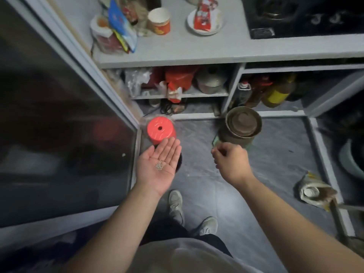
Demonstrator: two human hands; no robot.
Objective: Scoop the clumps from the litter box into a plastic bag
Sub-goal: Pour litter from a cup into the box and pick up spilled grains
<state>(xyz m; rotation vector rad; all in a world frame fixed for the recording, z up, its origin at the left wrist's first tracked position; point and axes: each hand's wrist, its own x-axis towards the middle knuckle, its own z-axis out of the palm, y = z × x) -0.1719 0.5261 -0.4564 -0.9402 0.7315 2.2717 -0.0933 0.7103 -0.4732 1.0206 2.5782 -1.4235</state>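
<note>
Standing on the grey floor [246, 194], the person shows two grey shoes [176, 205] at 6 o'clock, below both forearms. The left hand [159, 166] is held out palm up at the centre, fingers straight and together, its grip wide, and a small heap of pale grains [160, 166] lies in the palm. The right hand [230, 161] hangs at 3 o'clock from it, well apart, back upward, fingers curled in; whether that grip pinches anything I cannot tell. No litter box or plastic bag can be made out.

Just past the left fingertips, at 12 o'clock, a red stool [161, 131] stands on the floor beside the frame of a dark glass door [59, 125], which fills the 9 o'clock side. Beyond the right hand a round metal pot [241, 125] stands on the floor. A crumpled bag [313, 191] lies at 4 o'clock near a low step.

Farther off, shelves [181, 93] hold pots, bags and bottles. On the tabletop [197, 50] above, at 12 o'clock, stand a paper cup [159, 20], a plate [204, 22] with a red packet, and a black stove [305, 16].
</note>
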